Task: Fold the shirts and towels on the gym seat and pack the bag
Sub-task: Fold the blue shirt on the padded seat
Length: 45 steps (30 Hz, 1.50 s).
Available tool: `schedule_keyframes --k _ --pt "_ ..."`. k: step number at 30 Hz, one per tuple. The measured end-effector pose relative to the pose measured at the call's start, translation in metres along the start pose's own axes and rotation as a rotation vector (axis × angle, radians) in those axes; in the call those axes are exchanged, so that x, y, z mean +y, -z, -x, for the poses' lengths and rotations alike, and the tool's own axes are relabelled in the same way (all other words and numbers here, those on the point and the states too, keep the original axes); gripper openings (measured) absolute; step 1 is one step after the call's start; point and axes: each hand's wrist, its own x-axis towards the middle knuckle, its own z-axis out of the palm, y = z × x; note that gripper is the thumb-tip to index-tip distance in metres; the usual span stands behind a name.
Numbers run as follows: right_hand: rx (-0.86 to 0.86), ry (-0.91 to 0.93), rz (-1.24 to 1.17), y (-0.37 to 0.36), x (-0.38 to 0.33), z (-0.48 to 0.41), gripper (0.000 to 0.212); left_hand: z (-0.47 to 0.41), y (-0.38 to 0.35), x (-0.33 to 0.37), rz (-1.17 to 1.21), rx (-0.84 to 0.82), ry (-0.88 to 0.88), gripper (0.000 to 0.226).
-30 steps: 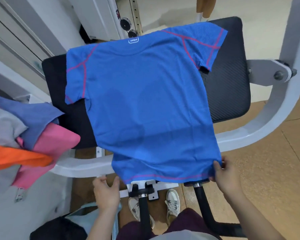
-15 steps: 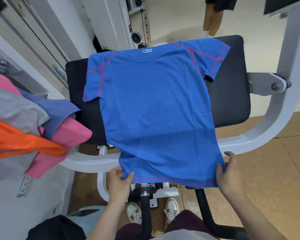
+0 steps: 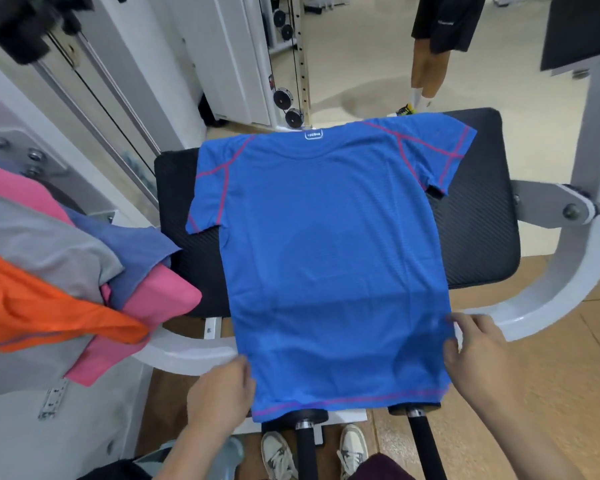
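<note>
The blue shirt [image 3: 329,258] covers the middle of the black seat [image 3: 478,237], its hem hanging off the near edge. Right of the shirt a bare strip of seat lies open, bounded by the curved white frame arm [image 3: 551,299]. Left of the shirt only a narrow strip shows, crowded by the heap of pink, grey and orange clothes [image 3: 66,271]. Below the shirt's hem two black bars [image 3: 305,448] block the way; beyond its collar stand white machine posts [image 3: 243,57].
</note>
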Motion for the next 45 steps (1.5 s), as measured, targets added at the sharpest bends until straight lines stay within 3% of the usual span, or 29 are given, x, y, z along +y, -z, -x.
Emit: schedule_keyframes --k 5,7,9,11,14,16,19,22,24,27,30,32,34,37,42,45 --pt "0.103 0.315 -0.084 0.016 -0.086 -0.066 0.044 -0.066 0.091 0.017 0.293 0.643 -0.242 0.027" --pt "0.068 0.412 -0.094 0.016 -0.128 -0.092 0.049 -0.104 0.127 0.017 0.278 0.776 -0.210 0.035" --pt "0.019 0.501 -0.079 0.014 -0.168 -0.113 0.055 -0.137 0.152 0.015 0.310 0.719 -0.106 0.047" --pt "-0.045 0.567 -0.033 0.010 -0.204 -0.131 0.061 -0.159 0.167 0.015 0.413 0.558 0.048 0.058" --pt "-0.104 0.639 0.071 0.004 -0.247 -0.153 0.067 -0.173 0.176 0.018 0.628 0.442 0.151 0.035" --pt "-0.084 0.716 0.125 -0.002 -0.269 -0.164 0.067 -0.175 0.180 0.018 0.880 0.401 0.138 0.005" --pt "-0.050 0.769 0.167 -0.021 -0.283 -0.176 0.063 -0.173 0.190 0.015 1.131 0.326 0.068 0.008" --pt "0.007 0.756 0.221 -0.043 -0.282 -0.180 0.057 -0.171 0.201 0.011 1.524 0.120 0.004 0.012" --pt "0.043 0.753 0.249 -0.050 -0.280 -0.179 0.057 -0.174 0.205 0.009 1.606 0.025 0.005 0.017" --pt "0.070 0.754 0.248 -0.053 -0.280 -0.179 0.056 -0.183 0.209 0.006 1.708 0.114 0.038 0.031" --pt "0.073 0.759 0.242 -0.050 -0.282 -0.180 0.056 -0.193 0.219 0.000 1.942 0.404 0.052 0.039" --pt "0.075 0.753 0.216 -0.044 -0.285 -0.181 0.058 -0.199 0.219 -0.005 1.826 0.610 0.071 0.045" --pt "0.084 0.748 0.173 -0.036 -0.292 -0.182 0.060 -0.204 0.210 -0.010 1.499 0.739 0.090 0.055" --pt "0.125 0.803 0.102 -0.028 -0.311 -0.189 0.056 -0.208 0.201 -0.012 1.232 0.708 0.137 0.063" --pt "0.101 0.888 0.134 -0.034 -0.339 -0.203 0.050 -0.217 0.210 -0.016 1.146 0.743 0.217 0.063" --pt "0.073 0.927 0.206 -0.043 -0.346 -0.205 0.055 -0.220 0.215 -0.022 0.786 0.716 0.194 0.060"
